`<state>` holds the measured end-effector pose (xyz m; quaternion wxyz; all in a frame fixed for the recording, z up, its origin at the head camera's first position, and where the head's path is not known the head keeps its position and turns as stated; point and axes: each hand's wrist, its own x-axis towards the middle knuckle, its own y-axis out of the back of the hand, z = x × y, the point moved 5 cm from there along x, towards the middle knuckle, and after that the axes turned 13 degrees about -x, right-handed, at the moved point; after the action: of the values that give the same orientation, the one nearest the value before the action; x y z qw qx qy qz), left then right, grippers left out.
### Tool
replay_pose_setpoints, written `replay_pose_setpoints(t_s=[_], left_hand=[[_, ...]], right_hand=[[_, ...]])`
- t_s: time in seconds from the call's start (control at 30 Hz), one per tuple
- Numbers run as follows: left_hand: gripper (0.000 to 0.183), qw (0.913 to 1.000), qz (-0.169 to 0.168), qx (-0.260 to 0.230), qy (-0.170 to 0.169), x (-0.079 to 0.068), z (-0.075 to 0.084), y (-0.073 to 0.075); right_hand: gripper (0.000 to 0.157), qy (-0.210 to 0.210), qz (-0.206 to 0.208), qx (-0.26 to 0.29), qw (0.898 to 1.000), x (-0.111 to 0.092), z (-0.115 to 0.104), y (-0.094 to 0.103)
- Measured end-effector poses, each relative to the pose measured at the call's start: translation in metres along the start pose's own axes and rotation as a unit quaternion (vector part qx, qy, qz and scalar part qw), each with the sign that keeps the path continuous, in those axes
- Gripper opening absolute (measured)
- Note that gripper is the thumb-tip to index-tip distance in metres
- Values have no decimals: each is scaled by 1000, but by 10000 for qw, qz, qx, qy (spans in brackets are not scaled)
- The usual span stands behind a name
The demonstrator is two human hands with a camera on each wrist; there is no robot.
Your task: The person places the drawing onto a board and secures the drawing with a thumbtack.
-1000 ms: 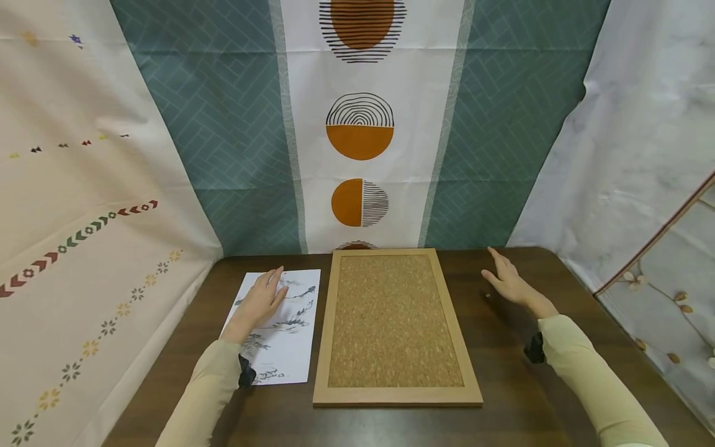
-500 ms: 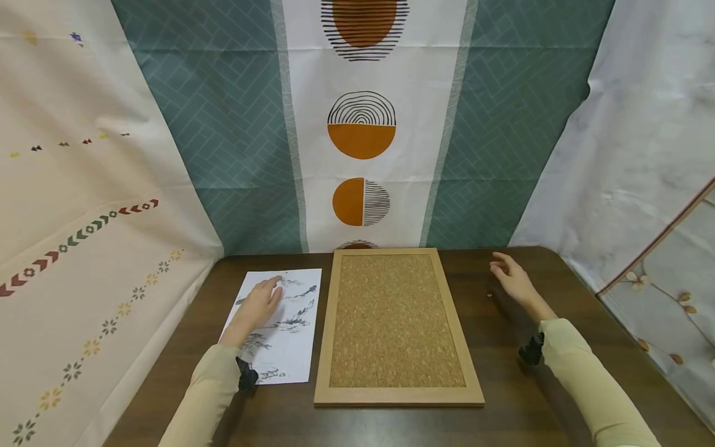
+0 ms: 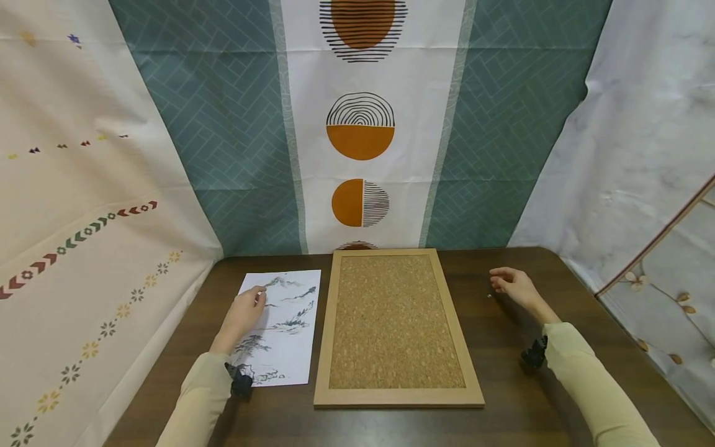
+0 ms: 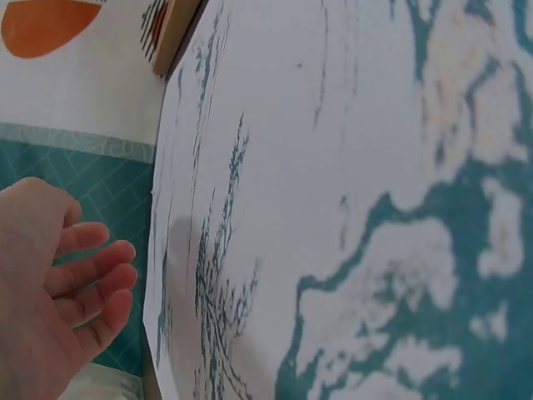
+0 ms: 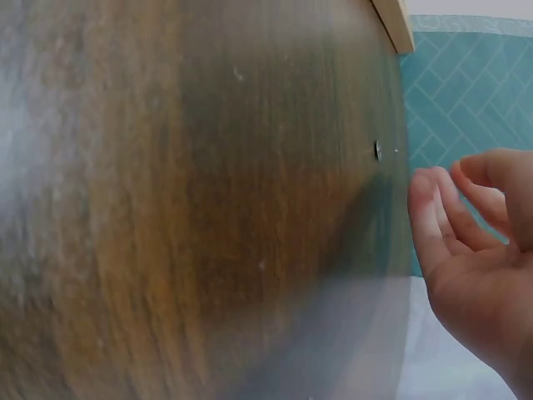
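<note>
The printed sheet (image 3: 293, 335) looks light and limp, likely to bend, crease or slide if pushed; it seems best lifted by an edge or corner, perhaps by its two long sides, since it lies flat and offers little for fingertips to get under; the small shiny piece (image 3: 489, 296) is too small to identify, though it looks hard and very light, easily nudged away, so a fingertip pinch across its sides would suit it; the sheet lies on the dark surface (image 3: 391, 428) to the left of the framed corkboard (image 3: 399, 323), apart from it, and the left grip (image 3: 244, 312) is poised over the sheet's left part, fingers relaxed and lightly bent, holding nothing, with a gap to the paper in the left wrist view; the shiny piece lies on the surface to the right of the board, just beside the fingertips of the right grip (image 3: 516, 287) and a little nearer the person; that grip's fingers are loosely bent, with nothing visible between them, and in the right wrist view the piece appears clear of the fingertips.
</note>
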<state>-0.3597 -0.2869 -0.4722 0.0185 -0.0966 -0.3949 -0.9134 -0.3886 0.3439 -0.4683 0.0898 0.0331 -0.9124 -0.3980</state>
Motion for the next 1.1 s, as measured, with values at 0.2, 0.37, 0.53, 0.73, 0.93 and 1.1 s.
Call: replay_pose_setpoints(t_s=[0.2, 0.37, 0.53, 0.73, 0.93, 1.1], left_hand=[[36, 9987, 89, -135, 481, -6, -8, 5], [37, 9965, 196, -200, 782, -13, -13, 10], [36, 9915, 461, -271, 1189, -21, -20, 17], [41, 9831, 676, -232, 1687, -28, -25, 24], [48, 9736, 779, -156, 2139, -34, -34, 26], [59, 9675, 744, -123, 2412, -38, -36, 26]], right_hand=[[32, -71, -267, -260, 9993, 0, 3, 0], [29, -146, -564, -664, 9961, -2, 7, -2], [24, -218, -775, -1094, 9907, -4, 10, -6], [17, -254, -675, -1396, 9876, -2, 12, -9], [14, -223, -602, -1525, 9862, -1, 11, -12], [11, -269, -581, -1512, 9864, -1, 8, -15]])
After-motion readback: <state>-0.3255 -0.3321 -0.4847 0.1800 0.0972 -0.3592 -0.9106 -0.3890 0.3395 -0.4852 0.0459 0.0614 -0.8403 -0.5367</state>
